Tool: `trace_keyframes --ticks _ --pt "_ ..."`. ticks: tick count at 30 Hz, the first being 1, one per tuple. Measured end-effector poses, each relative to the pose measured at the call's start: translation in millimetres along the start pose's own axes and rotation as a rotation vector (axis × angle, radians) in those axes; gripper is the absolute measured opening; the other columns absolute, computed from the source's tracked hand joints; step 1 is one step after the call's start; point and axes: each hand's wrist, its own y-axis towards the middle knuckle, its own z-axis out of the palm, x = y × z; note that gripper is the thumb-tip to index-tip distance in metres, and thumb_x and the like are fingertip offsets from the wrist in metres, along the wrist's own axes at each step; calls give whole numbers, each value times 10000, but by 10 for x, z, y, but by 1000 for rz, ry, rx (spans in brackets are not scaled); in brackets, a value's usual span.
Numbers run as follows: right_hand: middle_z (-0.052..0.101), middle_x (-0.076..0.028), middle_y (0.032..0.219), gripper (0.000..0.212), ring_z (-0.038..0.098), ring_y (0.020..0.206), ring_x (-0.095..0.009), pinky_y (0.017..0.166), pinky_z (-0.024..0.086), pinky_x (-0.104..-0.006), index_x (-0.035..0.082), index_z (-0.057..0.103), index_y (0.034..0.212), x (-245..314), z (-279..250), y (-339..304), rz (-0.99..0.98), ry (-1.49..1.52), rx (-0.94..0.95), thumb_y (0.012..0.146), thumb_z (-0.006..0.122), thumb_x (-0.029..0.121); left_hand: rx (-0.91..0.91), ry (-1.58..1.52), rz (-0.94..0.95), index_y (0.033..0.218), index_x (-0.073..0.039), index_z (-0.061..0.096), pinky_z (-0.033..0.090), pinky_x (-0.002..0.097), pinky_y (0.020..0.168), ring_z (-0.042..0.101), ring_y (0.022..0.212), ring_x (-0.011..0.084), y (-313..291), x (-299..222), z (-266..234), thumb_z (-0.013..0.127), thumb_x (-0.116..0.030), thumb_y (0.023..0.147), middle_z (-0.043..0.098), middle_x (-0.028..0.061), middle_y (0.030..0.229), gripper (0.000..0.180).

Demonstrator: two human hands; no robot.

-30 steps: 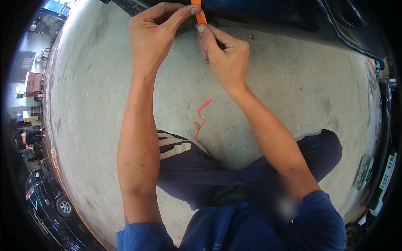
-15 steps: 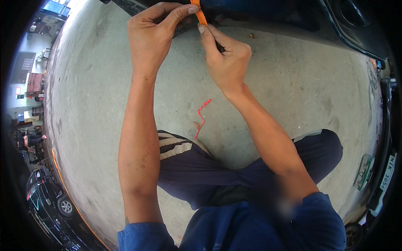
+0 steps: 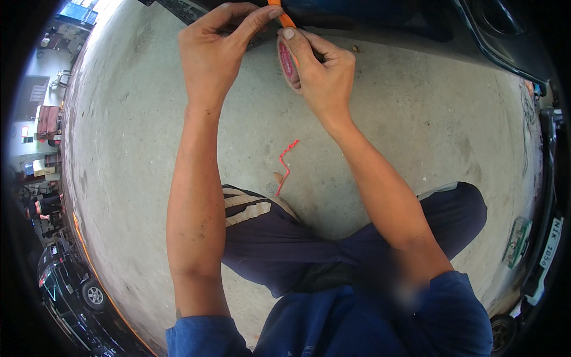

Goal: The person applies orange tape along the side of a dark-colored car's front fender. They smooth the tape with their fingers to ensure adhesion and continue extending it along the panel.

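A: What do the fingers do?

B: The left hand [image 3: 211,50] pinches the upper part of an orange strip [image 3: 286,19] between thumb and finger. The right hand [image 3: 327,74] pinches it lower, with the thumb on top. So both grips are narrow.

A: And where is this strip?

B: It slants between the two thumbs, at the upper edge of the view, near a dark glossy panel [image 3: 369,21].

A: Is something else at the right hand?

B: Yes, a rounded piece [image 3: 286,59] with a reddish face, partly hidden by the fingers. How it is held, I cannot tell.

A: And further out?

B: Below is the grey floor [image 3: 392,113]. On it lies a crooked red strand [image 3: 288,171], with a brown leaf [image 3: 278,177] just beside. Dark trousers [image 3: 279,244] cover the bent legs. Far at the left stands a black vehicle [image 3: 65,297].
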Motion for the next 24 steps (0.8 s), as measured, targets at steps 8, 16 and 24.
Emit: trace_keyframes --ticks 8,16,24 --pt "630 -11 588 305 561 491 -73 446 411 -257 18 848 1050 21 -47 16 42 73 32 1028 759 310 -42 69 107 1070 -59 854 580 252 806 758 881 110 -60 -25 116 847 -246 959 824 50 929 217" --pt "641 -26 596 364 582 495 -87 446 429 -262 15 845 1089 -35 -86 34 16 14 64 1029 757 363 21 -139 5 1082 -28 846 583 249 815 761 885 124 -38 29 70 837 -235 969 827 68 948 236" --pt "650 -30 588 384 572 481 -87 433 408 -257 5 845 1067 -51 -63 45 26 20 78 1029 754 377 34 -65 4 1085 -45 851 582 245 807 764 885 123 -26 25 41 843 -238 962 829 74 950 229"
